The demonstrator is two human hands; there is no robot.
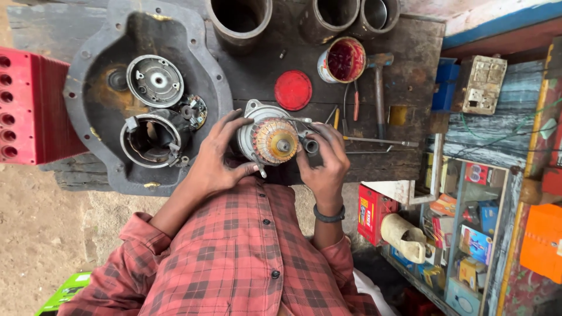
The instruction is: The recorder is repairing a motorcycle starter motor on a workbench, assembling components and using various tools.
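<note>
Clasping a copper-wound metal motor rotor in its grip, the left hand steadies it while the right hand pinches a small dark sleeve; round grey metal motor covers lie dismantled on the wooden bench.

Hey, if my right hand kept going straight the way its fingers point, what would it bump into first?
Probably the copper-wound rotor that the left hand holds. The right hand, gripping a small dark tube, sits right beside it, though depth is unclear.
</note>
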